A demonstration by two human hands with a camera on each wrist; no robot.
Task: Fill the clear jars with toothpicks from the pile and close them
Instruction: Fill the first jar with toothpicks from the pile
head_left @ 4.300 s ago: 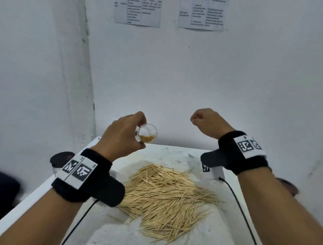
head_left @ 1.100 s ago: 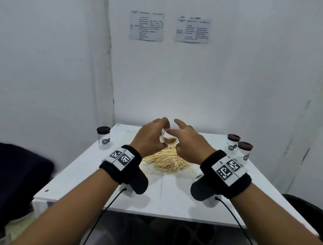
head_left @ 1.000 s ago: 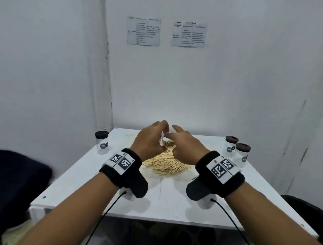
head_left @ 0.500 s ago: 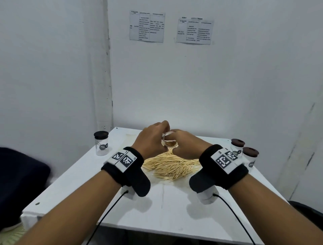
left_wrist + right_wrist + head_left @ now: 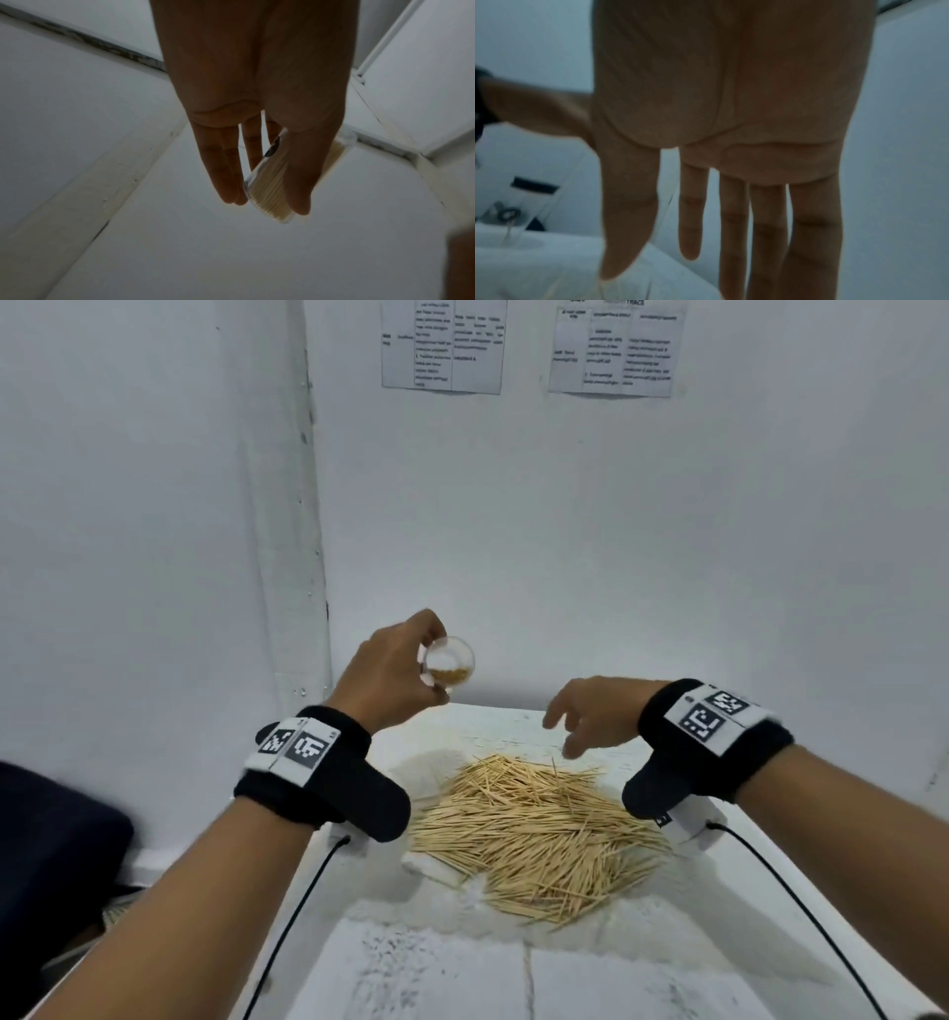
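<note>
Currently the left hand (image 5: 390,670) holds the partly filled jar (image 5: 449,662) above the tabletop (image 5: 590,973); the right hand (image 5: 590,716), fingers loose, should pinch aligned toothpicks (image 5: 534,829) from the pile.

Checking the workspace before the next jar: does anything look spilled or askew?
Nothing looks spilled by accident. The toothpick pile lies loose on the table, as the task expects. The left hand holds the clear jar tilted sideways, partly filled.

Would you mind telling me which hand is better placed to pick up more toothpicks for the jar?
Right hand: it is free above the pile, while the left hand holds the jar.
</note>
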